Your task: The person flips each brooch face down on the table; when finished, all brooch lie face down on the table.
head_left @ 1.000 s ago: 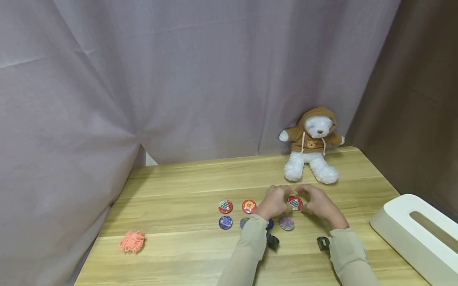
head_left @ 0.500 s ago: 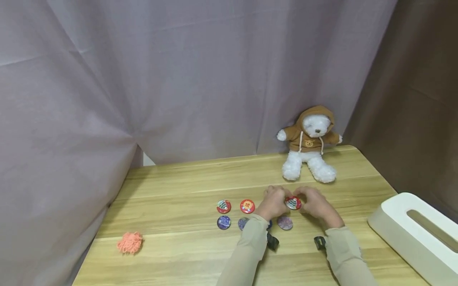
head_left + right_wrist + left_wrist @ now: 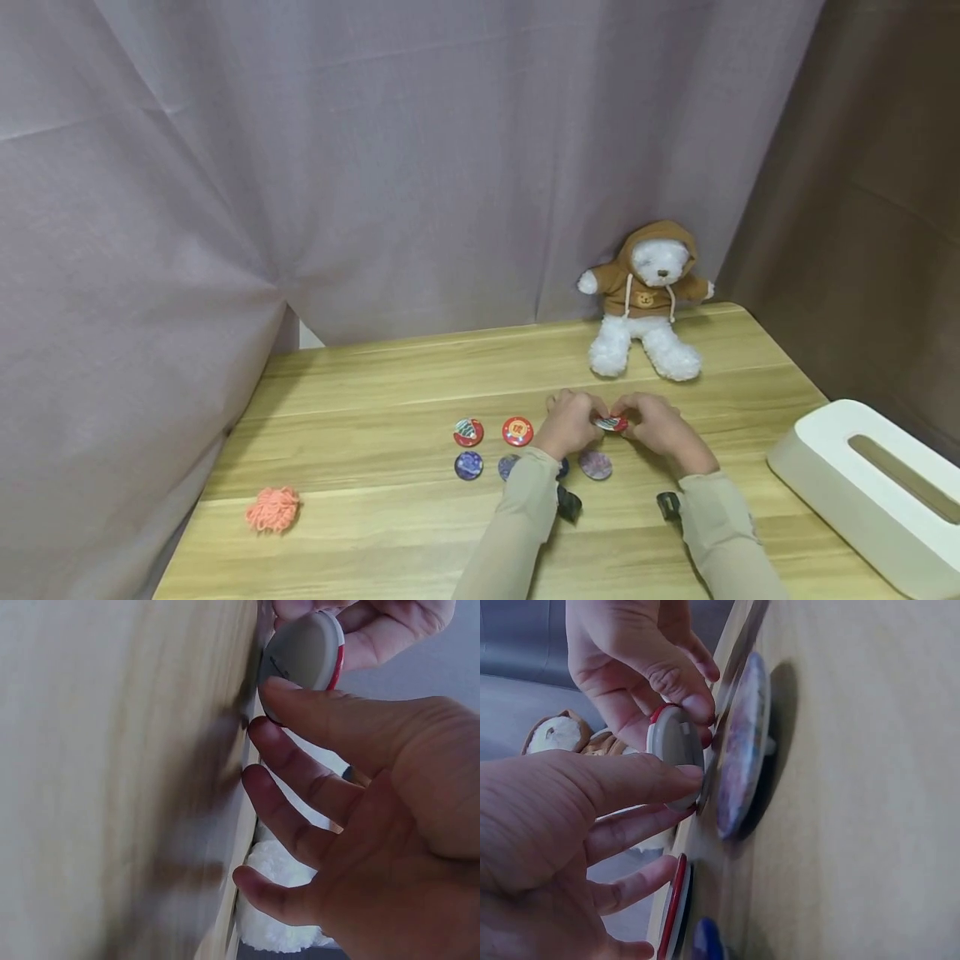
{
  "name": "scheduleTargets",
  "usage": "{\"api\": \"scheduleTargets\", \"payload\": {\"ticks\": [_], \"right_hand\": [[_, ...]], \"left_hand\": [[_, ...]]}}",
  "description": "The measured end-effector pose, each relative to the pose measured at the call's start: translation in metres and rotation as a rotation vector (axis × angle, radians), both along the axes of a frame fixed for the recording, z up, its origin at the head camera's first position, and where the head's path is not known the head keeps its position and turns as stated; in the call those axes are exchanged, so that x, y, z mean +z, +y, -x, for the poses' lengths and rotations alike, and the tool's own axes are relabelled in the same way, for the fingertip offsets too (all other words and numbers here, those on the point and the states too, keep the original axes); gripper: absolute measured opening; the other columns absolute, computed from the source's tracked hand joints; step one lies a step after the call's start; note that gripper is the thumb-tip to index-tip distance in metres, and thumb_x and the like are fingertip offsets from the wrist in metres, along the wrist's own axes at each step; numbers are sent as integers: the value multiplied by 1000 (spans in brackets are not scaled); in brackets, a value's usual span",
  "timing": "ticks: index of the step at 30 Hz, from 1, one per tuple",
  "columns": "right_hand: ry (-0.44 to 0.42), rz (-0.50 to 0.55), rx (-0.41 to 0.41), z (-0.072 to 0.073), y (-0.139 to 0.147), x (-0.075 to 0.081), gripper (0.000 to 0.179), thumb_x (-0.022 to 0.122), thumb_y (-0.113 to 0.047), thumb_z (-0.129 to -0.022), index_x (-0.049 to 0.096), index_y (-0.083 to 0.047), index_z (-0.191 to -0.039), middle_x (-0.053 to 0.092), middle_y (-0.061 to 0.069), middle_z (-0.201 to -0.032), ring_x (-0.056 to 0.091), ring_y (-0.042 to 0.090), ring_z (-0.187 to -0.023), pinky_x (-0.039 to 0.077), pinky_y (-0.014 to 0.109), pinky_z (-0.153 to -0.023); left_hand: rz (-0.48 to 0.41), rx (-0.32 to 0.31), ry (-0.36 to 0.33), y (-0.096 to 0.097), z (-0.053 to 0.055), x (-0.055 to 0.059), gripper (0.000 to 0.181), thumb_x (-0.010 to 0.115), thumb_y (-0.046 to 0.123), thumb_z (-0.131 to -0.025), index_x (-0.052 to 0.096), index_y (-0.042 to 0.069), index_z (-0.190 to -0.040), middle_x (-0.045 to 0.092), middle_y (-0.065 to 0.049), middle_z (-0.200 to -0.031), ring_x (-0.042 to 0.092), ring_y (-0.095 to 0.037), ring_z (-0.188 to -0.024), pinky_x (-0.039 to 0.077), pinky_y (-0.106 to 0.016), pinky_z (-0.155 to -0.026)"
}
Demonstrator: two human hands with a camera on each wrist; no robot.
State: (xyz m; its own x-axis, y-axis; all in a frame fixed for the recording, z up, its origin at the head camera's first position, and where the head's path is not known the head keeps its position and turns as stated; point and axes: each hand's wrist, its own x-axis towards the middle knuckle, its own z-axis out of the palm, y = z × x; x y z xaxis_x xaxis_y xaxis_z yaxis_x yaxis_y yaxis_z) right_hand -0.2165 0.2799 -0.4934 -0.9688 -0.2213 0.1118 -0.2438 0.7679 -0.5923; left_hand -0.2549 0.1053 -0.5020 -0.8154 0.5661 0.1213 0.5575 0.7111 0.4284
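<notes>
Both hands hold a round red pin badge (image 3: 611, 424) with a green-and-white tree design, just above the table and tilted. My left hand (image 3: 570, 425) pinches its left edge, thumb on the grey back (image 3: 679, 746) in the left wrist view. At the opposite edge my right hand (image 3: 662, 427) pinches it between thumb and fingers; the right wrist view shows the same badge's grey back (image 3: 304, 652). A pinkish-purple badge (image 3: 596, 466) lies just in front. Beside it, a dark blue badge (image 3: 563, 468) is partly hidden by the left wrist.
Left of the hands lie a red tree badge (image 3: 468, 432), a red-and-gold badge (image 3: 517, 431), a blue-purple badge (image 3: 468, 466) and a partly covered greyish-purple badge (image 3: 507, 467). A teddy bear (image 3: 645, 300) sits behind. Coral yarn (image 3: 272, 510) lies left; a white slotted box (image 3: 817, 442) stands right.
The hands have closed in on the red tree badge from both sides. Its face showed more fully earlier; now it is tilted and seen nearly edge-on. The other badges have stayed in place.
</notes>
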Motion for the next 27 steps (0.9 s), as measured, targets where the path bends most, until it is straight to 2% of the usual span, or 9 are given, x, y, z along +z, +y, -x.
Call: {"api": "scheduleTargets", "payload": {"ticks": [5, 12, 19, 22, 27], "right_hand": [[0, 19, 11, 1, 2, 1, 22, 72, 9, -75, 73, -5, -91, 72, 11, -94, 66, 37, -93, 47, 60, -88], [26, 41, 59, -1, 2, 3, 16, 70, 9, -80, 73, -3, -91, 73, 10, -90, 68, 33, -87, 50, 56, -84], [-19, 59, 22, -5, 3, 4, 14, 70, 6, -84, 74, -2, -95, 73, 8, -89, 67, 29, -86, 50, 56, -86], [-28, 58, 26, -6, 5, 5, 12, 70, 5, -85, 74, -1, -95, 73, 9, -90, 67, 30, -86, 50, 56, -84], [16, 47, 27, -3, 5, 8, 10, 71, 4, -86, 74, -1, -94, 73, 9, -88, 68, 28, -83, 52, 53, -81]], "left_hand": [[-37, -12, 11, -3, 2, 2, 22, 83, 16, -75, 81, 26, -95, 74, 14, -94, 54, -10, -86, 28, -28, -75], [-66, 13, -28, -8, 3, 2, 20, 83, 18, -80, 82, 27, -98, 72, 14, -92, 53, -8, -88, 26, -26, -72], [-94, 15, -24, -8, 0, 2, 12, 82, 20, -83, 83, 26, -93, 66, 15, -78, 50, -6, -80, 26, -27, -69], [-91, 10, -13, -8, -2, 2, 10, 82, 20, -83, 83, 26, -91, 69, 15, -79, 50, -5, -78, 26, -27, -68], [-84, -11, 41, -7, -1, 2, 10, 82, 21, -83, 82, 25, -92, 70, 14, -78, 49, -4, -74, 25, -26, -70]]}}
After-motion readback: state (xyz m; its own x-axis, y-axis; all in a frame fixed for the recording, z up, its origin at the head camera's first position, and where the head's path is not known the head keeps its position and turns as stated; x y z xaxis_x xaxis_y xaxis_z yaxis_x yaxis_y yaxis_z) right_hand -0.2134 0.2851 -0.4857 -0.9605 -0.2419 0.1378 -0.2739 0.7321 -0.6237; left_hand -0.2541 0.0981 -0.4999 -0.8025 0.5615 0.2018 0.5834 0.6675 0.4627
